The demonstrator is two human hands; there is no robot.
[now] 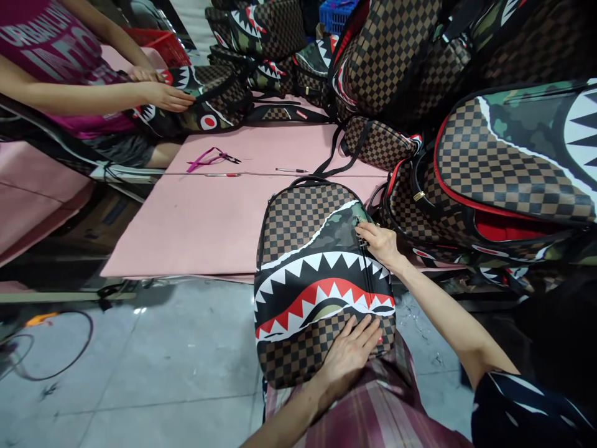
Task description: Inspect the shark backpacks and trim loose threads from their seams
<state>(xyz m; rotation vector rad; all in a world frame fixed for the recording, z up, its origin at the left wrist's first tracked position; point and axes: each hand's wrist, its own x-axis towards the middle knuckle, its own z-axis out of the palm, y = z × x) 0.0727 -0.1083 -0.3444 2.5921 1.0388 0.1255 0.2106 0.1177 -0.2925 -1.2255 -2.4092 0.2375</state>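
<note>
A checkered backpack with a shark-mouth print and a camouflage patch leans across my lap, its top against the table edge. My left hand lies flat on the lower front panel, fingers stretched out. Higher up, my right hand has its fingers closed at the upper end of the front zipper, pinching what looks like the zipper pull. The fingertips partly cover it.
On the pink table lie purple-handled snips, a black pen and a red pen. More checkered bags crowd the right and back. At left, a co-worker's hands touch another bag.
</note>
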